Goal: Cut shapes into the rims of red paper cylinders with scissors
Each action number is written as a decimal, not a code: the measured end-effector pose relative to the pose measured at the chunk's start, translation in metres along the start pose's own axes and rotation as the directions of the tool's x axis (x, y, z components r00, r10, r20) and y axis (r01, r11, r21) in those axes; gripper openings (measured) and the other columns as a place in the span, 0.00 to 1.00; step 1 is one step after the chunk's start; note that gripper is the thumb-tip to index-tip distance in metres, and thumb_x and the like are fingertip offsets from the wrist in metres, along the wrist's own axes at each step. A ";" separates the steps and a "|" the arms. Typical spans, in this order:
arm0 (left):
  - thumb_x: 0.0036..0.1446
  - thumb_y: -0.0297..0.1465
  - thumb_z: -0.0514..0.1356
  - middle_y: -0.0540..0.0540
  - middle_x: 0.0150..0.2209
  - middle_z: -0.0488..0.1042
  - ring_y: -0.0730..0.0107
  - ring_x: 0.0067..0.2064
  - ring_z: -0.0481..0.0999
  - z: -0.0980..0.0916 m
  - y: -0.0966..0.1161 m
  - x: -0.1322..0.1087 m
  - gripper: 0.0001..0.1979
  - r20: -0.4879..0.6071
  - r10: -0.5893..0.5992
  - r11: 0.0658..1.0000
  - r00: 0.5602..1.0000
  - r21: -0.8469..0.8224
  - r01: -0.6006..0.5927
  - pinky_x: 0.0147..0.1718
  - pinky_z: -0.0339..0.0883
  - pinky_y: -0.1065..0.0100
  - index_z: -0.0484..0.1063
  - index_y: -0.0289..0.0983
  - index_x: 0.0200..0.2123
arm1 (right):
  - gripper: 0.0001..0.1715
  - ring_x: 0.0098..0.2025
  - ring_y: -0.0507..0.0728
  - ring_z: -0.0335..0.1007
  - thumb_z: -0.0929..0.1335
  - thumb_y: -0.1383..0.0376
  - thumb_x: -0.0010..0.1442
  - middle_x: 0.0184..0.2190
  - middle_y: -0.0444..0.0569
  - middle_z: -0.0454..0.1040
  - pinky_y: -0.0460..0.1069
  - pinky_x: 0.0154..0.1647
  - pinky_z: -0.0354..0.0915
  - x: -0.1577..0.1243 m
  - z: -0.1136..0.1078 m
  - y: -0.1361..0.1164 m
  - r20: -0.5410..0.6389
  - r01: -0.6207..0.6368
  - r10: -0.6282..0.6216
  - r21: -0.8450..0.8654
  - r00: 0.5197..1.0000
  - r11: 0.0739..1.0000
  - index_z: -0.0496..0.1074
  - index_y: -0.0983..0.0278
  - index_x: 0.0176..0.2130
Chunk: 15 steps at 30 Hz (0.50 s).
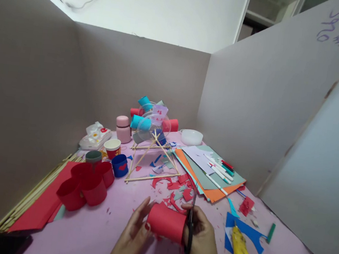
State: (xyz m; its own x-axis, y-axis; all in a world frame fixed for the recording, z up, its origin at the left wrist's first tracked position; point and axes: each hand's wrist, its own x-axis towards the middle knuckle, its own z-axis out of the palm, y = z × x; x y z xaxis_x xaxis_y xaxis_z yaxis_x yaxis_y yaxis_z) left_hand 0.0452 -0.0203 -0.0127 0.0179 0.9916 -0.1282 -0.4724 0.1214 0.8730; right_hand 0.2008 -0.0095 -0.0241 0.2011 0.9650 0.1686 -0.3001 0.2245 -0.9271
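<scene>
A red paper cylinder [166, 222] lies sideways between my two hands near the front of the table. My left hand [135, 234] grips its left end, thumb on the near side and fingers behind. In my right hand [202, 238] is a pair of scissors [189, 228] with black handles, blades pointing up and away. The right fingers also touch the cylinder's right end. Just beyond it lie red paper scraps [185, 186]. Farther back stands a wheel model on a stick frame [155, 141], with blue and red paper tubes around clear discs.
Red paper cups [93, 190] and a blue cup [120, 165] stand at left, beside red sheets [46, 198] and wooden sticks. At right are coloured sheets [212, 181] with markers, and a yellow glue gun [243, 251]. Grey panels [139, 69] enclose the table.
</scene>
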 end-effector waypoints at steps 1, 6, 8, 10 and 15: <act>0.47 0.43 0.66 0.39 0.60 0.67 0.44 0.57 0.68 0.001 -0.003 -0.001 0.30 0.023 -0.048 0.996 0.999 -0.078 0.049 0.53 0.62 0.51 0.68 0.45 0.54 | 0.17 0.24 0.53 0.66 0.73 0.67 0.42 0.24 0.41 0.70 0.45 0.24 0.65 -0.002 0.000 0.003 0.017 0.000 0.001 -0.018 1.000 1.000 0.72 0.63 0.36; 0.51 0.37 0.65 0.41 0.49 0.79 0.54 0.55 0.72 0.001 0.004 -0.003 0.28 0.091 -0.203 0.895 0.975 -0.387 0.223 0.54 0.63 0.59 0.67 0.42 0.55 | 0.19 0.26 0.54 0.67 0.74 0.60 0.47 0.26 0.44 0.71 0.46 0.27 0.66 -0.012 -0.002 0.016 0.122 0.085 -0.066 -0.155 0.990 0.984 0.73 0.62 0.41; 0.53 0.38 0.63 0.41 0.44 0.82 0.52 0.53 0.75 -0.001 0.010 -0.003 0.25 0.096 -0.264 0.869 0.960 -0.409 0.280 0.53 0.66 0.57 0.68 0.38 0.54 | 0.26 0.26 0.54 0.67 0.74 0.55 0.47 0.30 0.46 0.72 0.46 0.26 0.66 -0.012 -0.004 0.015 0.172 0.122 -0.094 -0.159 0.981 0.980 0.71 0.62 0.45; 0.57 0.38 0.59 0.40 0.40 0.83 0.52 0.49 0.78 -0.001 0.016 -0.003 0.22 0.088 -0.302 0.859 0.949 -0.408 0.311 0.50 0.68 0.56 0.70 0.35 0.53 | 0.33 0.24 0.52 0.66 0.74 0.52 0.47 0.36 0.49 0.72 0.45 0.23 0.65 -0.008 -0.008 0.010 0.255 0.134 -0.084 -0.183 0.963 0.974 0.68 0.61 0.50; 0.59 0.36 0.57 0.38 0.31 0.84 0.52 0.39 0.83 0.003 0.024 -0.005 0.22 0.106 -0.423 0.805 0.900 -0.413 0.426 0.42 0.74 0.58 0.70 0.25 0.51 | 0.33 0.38 0.59 0.71 0.71 0.50 0.53 0.44 0.55 0.72 0.51 0.39 0.69 0.002 -0.016 -0.009 0.327 0.124 -0.007 -0.340 0.945 0.932 0.64 0.61 0.53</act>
State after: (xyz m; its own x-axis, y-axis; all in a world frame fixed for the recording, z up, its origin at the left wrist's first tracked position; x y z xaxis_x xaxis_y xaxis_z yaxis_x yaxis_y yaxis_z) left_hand 0.0365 -0.0225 0.0101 0.3091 0.8460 -0.4345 -0.7367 0.5019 0.4532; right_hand 0.2190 -0.0113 -0.0210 -0.1124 0.9549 0.2749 0.0626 0.2829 -0.9571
